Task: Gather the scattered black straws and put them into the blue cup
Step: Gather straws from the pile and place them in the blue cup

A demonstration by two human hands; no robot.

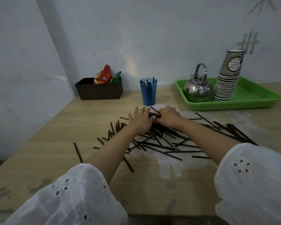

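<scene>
By the blue plastic cup (148, 93) my right hand (168, 117) grips thin black straws (154, 115), left hand (139, 119) spread; lift next.

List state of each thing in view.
blue cup: upright, few straws inside
scattered straws: loose on table
straw bundle: between both hands
left hand: fingers straight, against bundle
right hand: grips bundle
kettle: lidded, on green tray
paper cups: stacked, on tray
black box: open, snack packets inside

Dim, bluish, soft indoor light; slight blur; wide-angle bending at edges
</scene>
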